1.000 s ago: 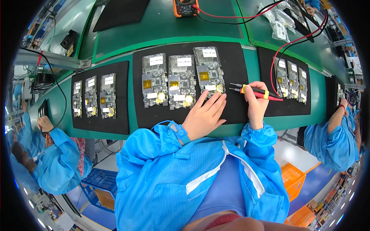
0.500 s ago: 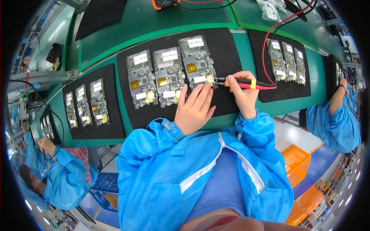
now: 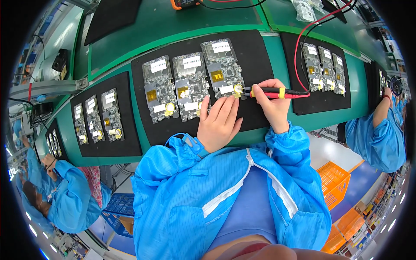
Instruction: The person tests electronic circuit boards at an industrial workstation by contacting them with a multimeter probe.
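Three circuit boards lie side by side on a black mat in front of me: a left board, a middle board and a right board. Each carries a white label and a round, yellow-edged coin cell. My left hand lies flat, fingers outstretched, over the lower ends of the middle and right boards. My right hand pinches a red test probe and a black test probe together. Their tips point left at the right board's coin cell; whether they touch it I cannot tell.
An orange multimeter sits at the far edge, with red and black leads looping at the right. More boards lie on a left mat and a right mat. Co-workers in blue sit on both sides. An orange crate stands at lower right.
My hands and the probes have stayed nearly in place at the right board. The co-worker on the left has drawn their hands slightly lower.
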`<move>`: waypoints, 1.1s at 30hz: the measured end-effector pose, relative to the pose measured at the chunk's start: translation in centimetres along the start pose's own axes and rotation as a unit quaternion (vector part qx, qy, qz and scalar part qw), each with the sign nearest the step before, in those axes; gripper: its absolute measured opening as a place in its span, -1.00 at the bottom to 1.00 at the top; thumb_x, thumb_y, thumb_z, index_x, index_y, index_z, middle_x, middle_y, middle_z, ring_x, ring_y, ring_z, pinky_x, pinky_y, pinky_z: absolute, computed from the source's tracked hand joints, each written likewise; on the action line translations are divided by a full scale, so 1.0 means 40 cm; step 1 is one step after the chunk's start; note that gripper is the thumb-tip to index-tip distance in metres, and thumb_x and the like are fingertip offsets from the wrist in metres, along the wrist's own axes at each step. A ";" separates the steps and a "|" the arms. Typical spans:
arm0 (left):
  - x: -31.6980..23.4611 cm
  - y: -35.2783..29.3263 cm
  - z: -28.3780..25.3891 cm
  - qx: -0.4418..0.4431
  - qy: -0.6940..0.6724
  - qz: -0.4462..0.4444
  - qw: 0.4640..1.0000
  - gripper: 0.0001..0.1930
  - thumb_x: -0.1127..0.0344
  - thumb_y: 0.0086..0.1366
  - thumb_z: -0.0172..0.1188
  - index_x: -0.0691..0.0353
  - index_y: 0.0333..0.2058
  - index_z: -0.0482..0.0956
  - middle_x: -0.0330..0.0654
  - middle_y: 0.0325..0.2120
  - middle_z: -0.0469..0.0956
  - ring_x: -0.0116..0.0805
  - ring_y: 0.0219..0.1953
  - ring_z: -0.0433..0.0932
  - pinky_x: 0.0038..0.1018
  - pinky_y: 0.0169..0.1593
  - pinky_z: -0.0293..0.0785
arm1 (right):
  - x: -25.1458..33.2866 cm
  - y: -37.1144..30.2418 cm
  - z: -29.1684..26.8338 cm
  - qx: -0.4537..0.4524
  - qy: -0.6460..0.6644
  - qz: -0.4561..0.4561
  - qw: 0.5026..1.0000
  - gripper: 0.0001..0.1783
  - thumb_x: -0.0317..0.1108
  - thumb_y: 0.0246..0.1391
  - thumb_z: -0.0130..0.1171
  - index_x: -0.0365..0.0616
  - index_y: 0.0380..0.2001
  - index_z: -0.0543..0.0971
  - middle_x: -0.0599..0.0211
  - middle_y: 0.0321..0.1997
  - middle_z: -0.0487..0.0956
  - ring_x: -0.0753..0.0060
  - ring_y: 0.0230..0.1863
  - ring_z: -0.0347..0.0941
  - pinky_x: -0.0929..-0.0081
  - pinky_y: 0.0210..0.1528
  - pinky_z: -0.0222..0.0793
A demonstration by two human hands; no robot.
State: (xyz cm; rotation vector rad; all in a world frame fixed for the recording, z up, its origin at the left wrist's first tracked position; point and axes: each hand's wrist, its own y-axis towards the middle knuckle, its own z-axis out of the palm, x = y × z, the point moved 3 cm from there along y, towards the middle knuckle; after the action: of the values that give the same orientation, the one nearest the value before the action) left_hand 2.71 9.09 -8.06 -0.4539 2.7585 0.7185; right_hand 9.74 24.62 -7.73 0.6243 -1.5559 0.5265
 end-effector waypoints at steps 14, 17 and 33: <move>0.002 -0.009 0.002 0.015 -0.001 -0.012 1.000 -0.48 0.17 0.02 0.26 0.22 -0.01 0.49 -0.20 0.01 0.42 -0.30 0.06 0.39 0.02 0.24 -0.02 | 0.003 0.003 0.012 -0.010 -0.035 0.026 0.999 -0.84 -0.47 -0.01 0.30 -0.26 -0.43 0.49 0.35 -0.48 0.58 0.65 -0.45 0.51 0.74 -0.44 0.40; 0.001 -0.010 0.004 0.017 -0.010 -0.013 1.000 -0.48 0.17 0.03 0.26 0.18 0.00 0.49 -0.22 0.02 0.41 -0.31 0.07 0.39 0.06 0.25 -0.05 | 0.003 0.003 0.009 -0.017 -0.038 0.023 0.999 -0.84 -0.48 0.00 0.29 -0.25 -0.44 0.48 0.36 -0.50 0.57 0.66 -0.46 0.51 0.74 -0.44 0.39; 0.005 -0.006 -0.005 -0.005 -0.027 -0.004 1.000 -0.58 0.21 0.04 0.27 0.10 -0.07 0.54 -0.23 0.04 0.41 -0.32 0.09 0.38 0.14 0.25 -0.15 | 0.000 0.010 0.013 -0.018 -0.031 0.010 0.999 -0.84 -0.47 0.01 0.29 -0.27 -0.44 0.48 0.34 -0.51 0.58 0.67 -0.47 0.50 0.75 -0.46 0.38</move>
State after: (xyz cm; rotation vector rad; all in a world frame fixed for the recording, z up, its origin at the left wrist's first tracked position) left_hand 2.57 8.74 -8.06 -0.4399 2.7020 0.7327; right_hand 9.09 24.58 -7.75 0.6019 -1.6280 0.4967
